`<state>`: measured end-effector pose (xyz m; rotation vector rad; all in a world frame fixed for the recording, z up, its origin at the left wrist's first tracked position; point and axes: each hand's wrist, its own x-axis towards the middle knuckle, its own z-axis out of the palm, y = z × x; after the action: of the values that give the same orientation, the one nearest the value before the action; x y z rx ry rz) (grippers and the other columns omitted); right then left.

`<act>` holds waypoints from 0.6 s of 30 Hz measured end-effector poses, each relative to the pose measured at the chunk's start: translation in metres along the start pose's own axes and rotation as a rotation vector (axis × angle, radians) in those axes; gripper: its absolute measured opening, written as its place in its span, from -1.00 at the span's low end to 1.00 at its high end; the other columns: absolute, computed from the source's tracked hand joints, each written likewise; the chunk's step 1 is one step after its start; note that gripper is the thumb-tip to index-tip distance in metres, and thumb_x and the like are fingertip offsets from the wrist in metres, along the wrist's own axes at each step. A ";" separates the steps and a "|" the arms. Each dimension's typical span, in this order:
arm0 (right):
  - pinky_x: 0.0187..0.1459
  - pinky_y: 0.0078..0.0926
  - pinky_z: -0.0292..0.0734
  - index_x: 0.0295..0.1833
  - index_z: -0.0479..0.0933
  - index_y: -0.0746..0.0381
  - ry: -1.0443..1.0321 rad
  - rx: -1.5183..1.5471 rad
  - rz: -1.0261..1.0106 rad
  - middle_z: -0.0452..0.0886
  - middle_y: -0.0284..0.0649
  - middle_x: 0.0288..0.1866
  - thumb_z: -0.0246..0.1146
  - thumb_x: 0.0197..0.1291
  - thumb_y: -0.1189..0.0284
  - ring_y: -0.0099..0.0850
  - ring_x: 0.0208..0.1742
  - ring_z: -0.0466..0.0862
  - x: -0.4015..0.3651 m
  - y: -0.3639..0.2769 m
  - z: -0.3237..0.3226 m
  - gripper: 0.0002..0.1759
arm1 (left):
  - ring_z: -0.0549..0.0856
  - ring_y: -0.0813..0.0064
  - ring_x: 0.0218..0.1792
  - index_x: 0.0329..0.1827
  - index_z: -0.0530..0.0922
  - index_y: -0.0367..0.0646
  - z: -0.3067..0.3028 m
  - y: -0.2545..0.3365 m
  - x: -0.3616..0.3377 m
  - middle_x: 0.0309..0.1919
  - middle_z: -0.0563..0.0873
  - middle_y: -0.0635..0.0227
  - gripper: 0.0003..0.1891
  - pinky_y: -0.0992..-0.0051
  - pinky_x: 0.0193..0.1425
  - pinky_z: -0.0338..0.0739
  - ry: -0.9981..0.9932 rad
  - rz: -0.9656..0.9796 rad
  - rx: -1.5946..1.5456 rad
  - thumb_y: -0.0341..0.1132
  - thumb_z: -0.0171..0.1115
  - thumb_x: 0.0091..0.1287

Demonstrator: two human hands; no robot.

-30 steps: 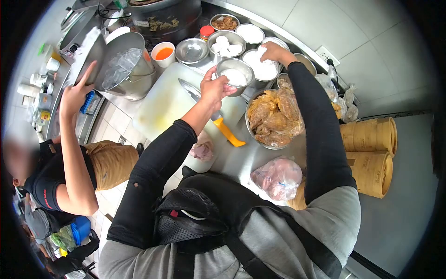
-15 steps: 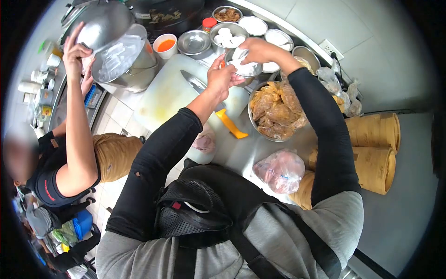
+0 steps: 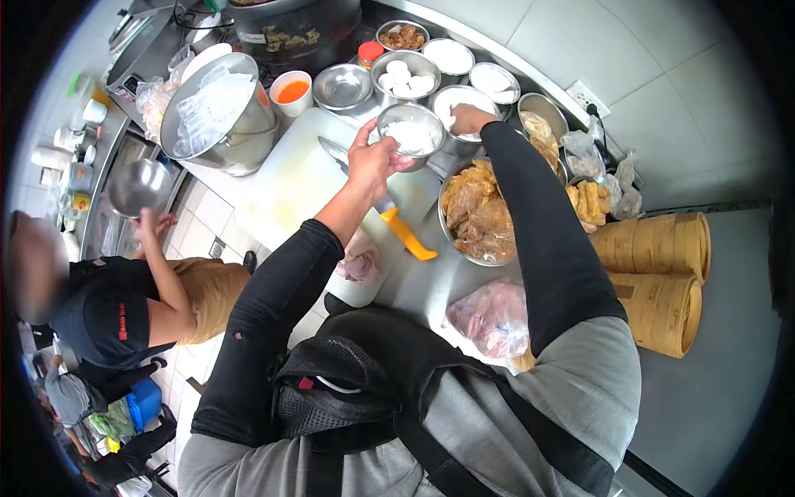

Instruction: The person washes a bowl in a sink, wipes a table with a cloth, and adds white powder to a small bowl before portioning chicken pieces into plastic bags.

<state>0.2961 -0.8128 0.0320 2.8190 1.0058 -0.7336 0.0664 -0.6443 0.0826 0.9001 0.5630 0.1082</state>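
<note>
My left hand grips the rim of a small metal bowl with white contents, held over the back of the cutting board. Just right of it, my right hand reaches into a round metal container of white powder; its fingertips are partly hidden, and what they hold cannot be made out. A knife with a yellow handle lies on the board's right side. Behind the held bowl stands a bowl of white eggs.
A large metal pot holds plastic bags at the left. A bowl of bagged brown food, a bag of pink meat and bamboo steamers are at the right. A co-worker holds a metal bowl at the far left.
My right hand has moved from the held bowl to the powder container at its right. The held bowl has shifted slightly left. The co-worker's bowl has moved down and away from the large pot.
</note>
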 end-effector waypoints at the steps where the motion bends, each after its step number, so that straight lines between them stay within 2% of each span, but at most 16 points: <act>1: 0.11 -0.24 0.57 0.22 0.54 0.32 0.002 -0.001 -0.002 0.65 0.08 0.10 0.43 -0.14 0.28 -0.06 0.13 0.64 -0.003 0.001 -0.005 -0.29 | 0.71 0.33 -0.47 0.54 0.08 -0.14 -0.002 -0.001 -0.001 -0.41 0.66 0.15 -0.21 0.22 -0.23 0.77 -0.005 -0.011 0.007 -0.62 0.13 0.20; 3: 0.11 -0.26 0.58 0.27 0.50 0.31 0.094 0.180 -0.016 0.65 0.05 0.08 0.50 -0.25 0.27 -0.08 0.10 0.65 -0.009 0.012 -0.012 -0.16 | 0.72 0.31 -0.44 0.53 0.08 -0.12 -0.003 -0.001 -0.001 -0.38 0.66 0.16 -0.23 0.23 -0.21 0.78 -0.012 -0.021 0.014 -0.61 0.13 0.22; 4: 0.08 -0.27 0.58 0.33 0.46 0.30 0.120 0.168 0.012 0.61 0.04 0.12 0.54 -0.33 0.25 -0.12 0.14 0.63 -0.005 0.016 -0.015 -0.04 | 0.71 0.33 -0.48 0.54 0.08 -0.15 -0.001 -0.001 -0.001 -0.39 0.66 0.13 -0.22 0.23 -0.24 0.77 -0.014 -0.013 0.004 -0.62 0.13 0.20; 7: 0.17 -0.31 0.54 0.28 0.52 0.29 0.071 0.316 0.127 0.58 0.06 0.22 0.51 -0.35 0.26 -0.10 0.19 0.61 -0.015 0.020 -0.039 -0.10 | 0.69 0.36 -0.52 0.54 0.07 -0.19 0.005 -0.001 -0.003 -0.37 0.67 0.10 -0.20 0.23 -0.26 0.77 -0.024 -0.014 0.004 -0.62 0.12 0.19; 9: 0.12 -0.31 0.56 0.32 0.49 0.30 0.077 0.307 0.095 0.58 0.04 0.23 0.51 -0.34 0.25 -0.08 0.14 0.63 -0.030 0.022 -0.061 -0.06 | 0.69 0.36 -0.52 0.54 0.06 -0.19 0.011 -0.002 -0.003 -0.35 0.66 0.09 -0.20 0.23 -0.26 0.77 -0.027 -0.019 0.012 -0.62 0.12 0.19; 11: 0.17 -0.36 0.51 0.31 0.45 0.39 0.178 0.266 -0.001 0.54 0.10 0.22 0.54 -0.29 0.29 -0.12 0.22 0.57 -0.034 0.020 -0.076 -0.07 | 0.69 0.37 -0.51 0.55 0.05 -0.17 0.012 -0.006 0.001 -0.31 0.66 0.08 -0.19 0.24 -0.26 0.77 -0.038 -0.022 0.006 -0.60 0.12 0.19; 13: 0.20 -0.40 0.49 0.26 0.46 0.45 0.198 0.382 -0.005 0.54 0.07 0.23 0.54 -0.23 0.32 -0.13 0.23 0.57 -0.054 0.003 -0.095 -0.14 | 0.69 0.37 -0.50 0.56 0.05 -0.15 0.012 -0.011 0.005 -0.30 0.65 0.08 -0.19 0.24 -0.26 0.77 -0.047 -0.030 0.001 -0.60 0.12 0.19; 16: 0.20 -0.40 0.49 0.27 0.45 0.45 0.186 0.364 -0.063 0.53 0.06 0.25 0.54 -0.20 0.33 -0.16 0.23 0.56 -0.076 -0.028 -0.115 -0.15 | 0.69 0.37 -0.50 0.56 0.05 -0.13 0.017 -0.015 0.006 -0.29 0.65 0.09 -0.18 0.25 -0.25 0.77 -0.060 -0.038 0.007 -0.60 0.13 0.19; 18: 0.19 -0.41 0.49 0.29 0.45 0.44 -0.014 0.423 -0.193 0.52 0.06 0.26 0.54 -0.19 0.32 -0.17 0.22 0.57 -0.086 -0.053 -0.116 -0.14 | 0.69 0.37 -0.50 0.56 0.06 -0.12 0.022 -0.016 0.003 -0.30 0.65 0.09 -0.18 0.25 -0.25 0.77 -0.056 -0.042 0.018 -0.60 0.13 0.19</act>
<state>0.2537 -0.7968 0.1786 3.0815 1.2668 -1.1039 0.0777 -0.6693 0.0800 0.9055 0.5307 0.0397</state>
